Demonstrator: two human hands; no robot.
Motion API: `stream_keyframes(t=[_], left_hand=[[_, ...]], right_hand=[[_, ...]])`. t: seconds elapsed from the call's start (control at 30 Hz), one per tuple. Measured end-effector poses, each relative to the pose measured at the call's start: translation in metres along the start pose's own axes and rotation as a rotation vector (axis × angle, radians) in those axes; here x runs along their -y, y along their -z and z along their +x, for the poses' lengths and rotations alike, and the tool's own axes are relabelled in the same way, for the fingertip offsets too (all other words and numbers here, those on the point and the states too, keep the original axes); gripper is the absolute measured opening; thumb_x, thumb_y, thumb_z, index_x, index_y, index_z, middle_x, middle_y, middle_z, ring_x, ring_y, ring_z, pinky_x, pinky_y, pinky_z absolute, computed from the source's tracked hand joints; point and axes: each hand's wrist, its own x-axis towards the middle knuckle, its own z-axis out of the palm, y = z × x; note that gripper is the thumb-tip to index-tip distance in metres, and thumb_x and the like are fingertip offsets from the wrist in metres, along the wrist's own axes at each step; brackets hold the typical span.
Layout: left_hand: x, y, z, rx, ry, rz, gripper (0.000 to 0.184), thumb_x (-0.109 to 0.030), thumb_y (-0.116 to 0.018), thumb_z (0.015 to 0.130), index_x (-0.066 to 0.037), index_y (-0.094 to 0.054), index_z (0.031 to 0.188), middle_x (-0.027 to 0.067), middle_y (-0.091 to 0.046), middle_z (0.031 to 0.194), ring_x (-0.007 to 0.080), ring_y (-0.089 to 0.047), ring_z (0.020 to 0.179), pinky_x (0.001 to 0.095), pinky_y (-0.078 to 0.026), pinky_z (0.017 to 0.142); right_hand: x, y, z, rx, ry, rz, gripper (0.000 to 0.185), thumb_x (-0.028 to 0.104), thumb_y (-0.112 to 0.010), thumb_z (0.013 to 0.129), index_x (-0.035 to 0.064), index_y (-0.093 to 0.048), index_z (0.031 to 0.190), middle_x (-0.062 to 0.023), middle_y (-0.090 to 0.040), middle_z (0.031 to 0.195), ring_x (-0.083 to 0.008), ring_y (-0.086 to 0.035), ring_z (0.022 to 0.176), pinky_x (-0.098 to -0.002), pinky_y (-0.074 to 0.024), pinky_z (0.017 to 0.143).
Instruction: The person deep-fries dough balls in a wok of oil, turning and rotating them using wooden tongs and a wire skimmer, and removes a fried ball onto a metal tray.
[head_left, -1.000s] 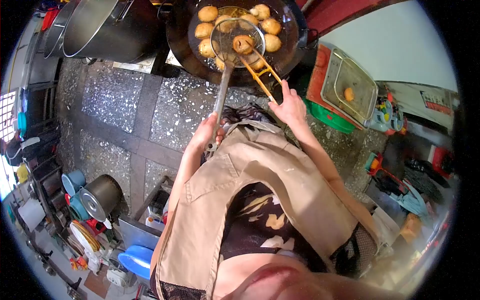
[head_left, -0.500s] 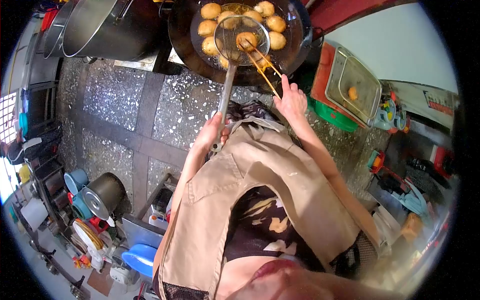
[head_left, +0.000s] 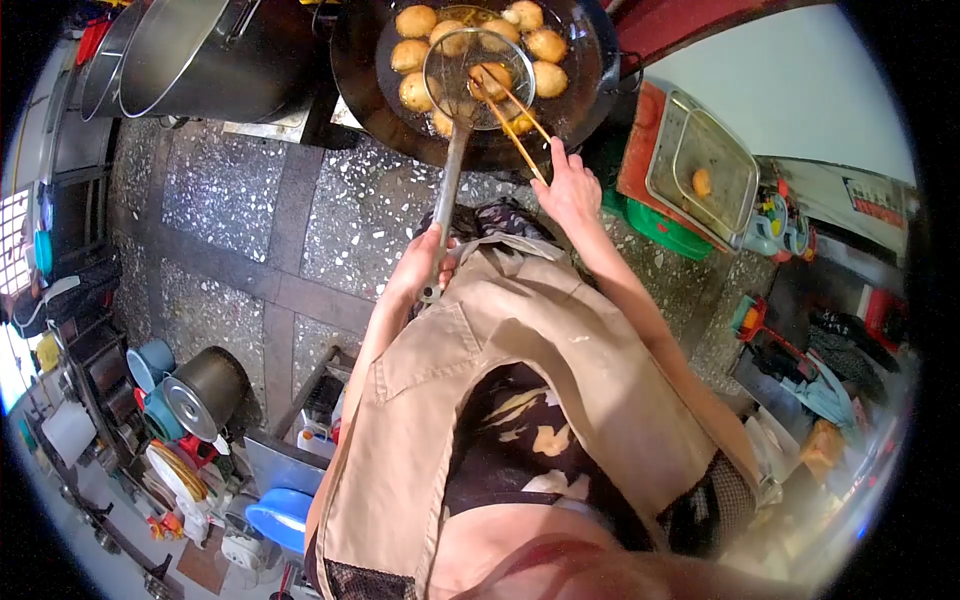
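Note:
My left hand [head_left: 422, 262] is wrapped round the metal handle of a wire skimmer [head_left: 453, 178]. Its round mesh lies over a wide dark wok [head_left: 365, 115] of oil, where several golden fried dough balls [head_left: 408, 56] float. My right hand [head_left: 570, 187] grips a pair of long chopsticks [head_left: 522, 148], whose tips reach one browned ball [head_left: 489, 80] at the skimmer's mesh. I cannot tell whether the tips pinch that ball or only touch it.
Right of the wok, a metal tray [head_left: 703, 170] with one fried ball on it rests above a green basin [head_left: 668, 232]. Large dark pots [head_left: 215, 60] stand left of the wok. A speckled tile floor [head_left: 225, 185] shows below.
My right hand has shifted slightly left and down, and the chopsticks moved with it, their tips still at the ball. The skimmer stays nearly in place over the wok.

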Motion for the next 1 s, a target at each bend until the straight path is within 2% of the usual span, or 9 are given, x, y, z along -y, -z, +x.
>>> stream_keyframes(t=[0.13,0.2,0.3,1.0], left_hand=[[0.004,0.000,0.003,0.011,-0.015,-0.021,0.044,-0.042,-0.027,0.093,-0.001,-0.042,0.092,0.0014,-0.041,0.057,0.0114,-0.038,0.044,0.0242,-0.032,0.042],[0.004,0.003,0.003,0.023,-0.034,-0.005,0.043,-0.042,-0.027,0.093,-0.002,-0.042,0.092,0.0012,-0.041,0.057,0.0114,-0.038,0.044,0.0243,-0.032,0.042],[0.004,0.004,0.003,0.034,-0.046,0.009,0.043,-0.041,-0.026,0.093,-0.002,-0.043,0.091,0.0008,-0.041,0.057,0.0114,-0.038,0.044,0.0243,-0.032,0.042],[0.002,0.003,0.003,0.021,-0.020,0.008,0.041,-0.039,-0.024,0.094,-0.003,-0.044,0.090,0.0011,-0.042,0.057,0.0113,-0.038,0.045,0.0240,-0.032,0.043]], right_hand=[[-0.001,-0.001,0.002,0.034,-0.025,0.006,0.072,0.031,-0.066,0.070,0.0125,-0.029,0.129,-0.0166,-0.053,0.096,-0.0329,-0.057,0.085,-0.0400,-0.0455,0.075],[-0.002,-0.004,0.001,-0.018,-0.036,0.006,0.072,0.031,-0.067,0.066,0.0165,-0.032,0.128,-0.0163,-0.053,0.096,-0.0334,-0.056,0.083,-0.0406,-0.0466,0.071],[-0.003,-0.001,0.000,0.028,-0.043,0.010,0.071,0.031,-0.066,0.069,0.0147,-0.030,0.128,-0.0160,-0.053,0.096,-0.0325,-0.057,0.085,-0.0399,-0.0456,0.075],[-0.007,0.003,0.000,0.068,-0.078,0.080,0.071,0.030,-0.068,0.068,0.0148,-0.031,0.126,-0.0174,-0.052,0.099,-0.0338,-0.057,0.084,-0.0402,-0.0467,0.073]])
